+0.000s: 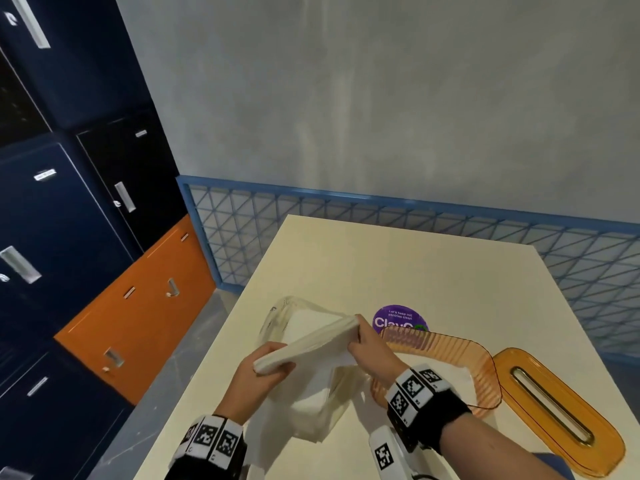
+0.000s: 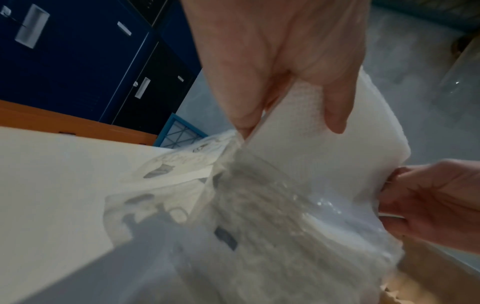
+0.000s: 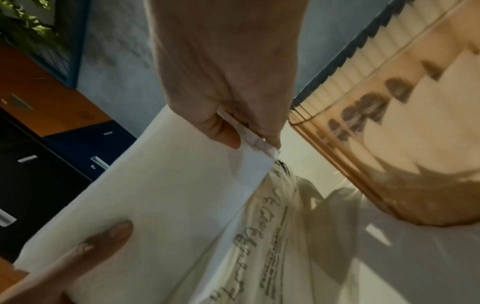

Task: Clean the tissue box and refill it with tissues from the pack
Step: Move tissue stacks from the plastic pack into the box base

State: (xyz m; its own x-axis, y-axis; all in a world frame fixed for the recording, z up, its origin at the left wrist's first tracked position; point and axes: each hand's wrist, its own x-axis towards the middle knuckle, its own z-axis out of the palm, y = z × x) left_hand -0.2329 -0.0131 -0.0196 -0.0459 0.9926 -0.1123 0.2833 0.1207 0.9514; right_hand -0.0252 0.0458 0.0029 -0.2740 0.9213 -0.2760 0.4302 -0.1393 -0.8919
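Both hands hold a white stack of tissues (image 1: 308, 344) above the table, lifted partly out of its clear plastic pack (image 1: 322, 410). My left hand (image 1: 263, 372) grips the near end of the stack (image 2: 311, 144), thumb on top. My right hand (image 1: 363, 344) pinches the far end (image 3: 249, 135) between thumb and fingers. The pack (image 2: 272, 236) hangs crumpled under the stack, with printed text on it (image 3: 270, 236). The open amber ribbed tissue box (image 1: 485, 368) stands just right of my right hand (image 3: 389, 144). Its amber lid (image 1: 561, 410) with a slot lies flat further right.
A round purple sticker (image 1: 398, 318) lies on the cream table (image 1: 398, 265) behind the box. Blue and orange lockers (image 1: 86, 237) stand to the left across a gap of grey floor. A blue mesh panel (image 1: 346, 216) runs behind the table.
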